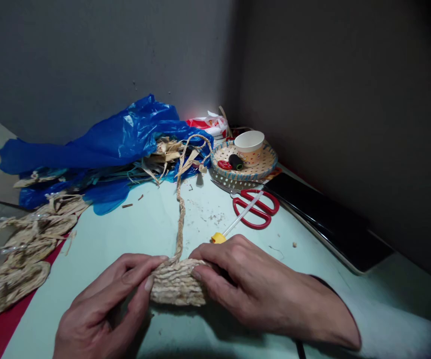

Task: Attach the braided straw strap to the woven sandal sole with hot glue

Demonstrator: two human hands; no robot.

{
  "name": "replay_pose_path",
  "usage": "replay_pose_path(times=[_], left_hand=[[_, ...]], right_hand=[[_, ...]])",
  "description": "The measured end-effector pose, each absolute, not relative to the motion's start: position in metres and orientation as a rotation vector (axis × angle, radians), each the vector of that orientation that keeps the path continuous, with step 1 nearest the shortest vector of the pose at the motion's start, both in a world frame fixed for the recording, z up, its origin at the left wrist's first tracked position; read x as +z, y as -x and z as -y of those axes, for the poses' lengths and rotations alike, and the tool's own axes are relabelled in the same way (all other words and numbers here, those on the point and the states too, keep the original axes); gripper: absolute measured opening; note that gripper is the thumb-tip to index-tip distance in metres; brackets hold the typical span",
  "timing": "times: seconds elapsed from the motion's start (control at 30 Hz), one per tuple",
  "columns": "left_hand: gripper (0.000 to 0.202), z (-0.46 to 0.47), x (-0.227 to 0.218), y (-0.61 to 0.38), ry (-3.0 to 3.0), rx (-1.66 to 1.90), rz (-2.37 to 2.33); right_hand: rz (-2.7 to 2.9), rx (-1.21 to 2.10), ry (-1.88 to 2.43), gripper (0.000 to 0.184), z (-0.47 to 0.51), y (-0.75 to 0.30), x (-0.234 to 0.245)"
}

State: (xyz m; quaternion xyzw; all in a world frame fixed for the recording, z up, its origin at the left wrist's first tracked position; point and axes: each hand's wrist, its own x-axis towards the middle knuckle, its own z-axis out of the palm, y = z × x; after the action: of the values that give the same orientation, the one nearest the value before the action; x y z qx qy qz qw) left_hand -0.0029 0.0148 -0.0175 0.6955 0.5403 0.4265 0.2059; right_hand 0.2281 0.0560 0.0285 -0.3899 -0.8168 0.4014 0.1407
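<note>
Between my hands is a small woven piece of braided straw (178, 286), made of several rows lying side by side. My left hand (110, 299) pinches its left end between thumb and fingers. At the right end, the thumb and index finger of my right hand (245, 284) grip the same piece. A loose length of straw braid (180, 214) runs from its top edge away across the table and curls near a blue bag. The underside of the piece is hidden.
Red-handled scissors (255, 208) lie beyond my right hand, with a yellow-tipped clear stick (238, 222) across them. A woven basket (266, 167) holds a paper cup (251, 149) and black thread spool (235, 161). A dark phone (323, 219), blue plastic bag (125, 129) and straw slippers (24, 249) surround the table.
</note>
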Motion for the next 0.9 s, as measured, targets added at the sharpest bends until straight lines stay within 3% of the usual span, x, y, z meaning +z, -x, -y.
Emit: replay_pose_path(times=[0.27,0.53,0.9], left_hand=[[0.032,-0.012,-0.017,-0.005,-1.894,1.214,-1.503],[0.022,-0.011,-0.009,-0.013,-1.568,1.235,-1.651],[0.016,-0.01,-0.012,-0.014,-1.598,1.231,-1.679]], right_hand=[[2.37,1.132,1.125,0.029,-0.055,-0.227,0.026],[2.375,1.113,1.08,0.029,-0.055,-0.227,0.022],[2.331,1.167,1.042,0.027,-0.053,-0.225,0.016]])
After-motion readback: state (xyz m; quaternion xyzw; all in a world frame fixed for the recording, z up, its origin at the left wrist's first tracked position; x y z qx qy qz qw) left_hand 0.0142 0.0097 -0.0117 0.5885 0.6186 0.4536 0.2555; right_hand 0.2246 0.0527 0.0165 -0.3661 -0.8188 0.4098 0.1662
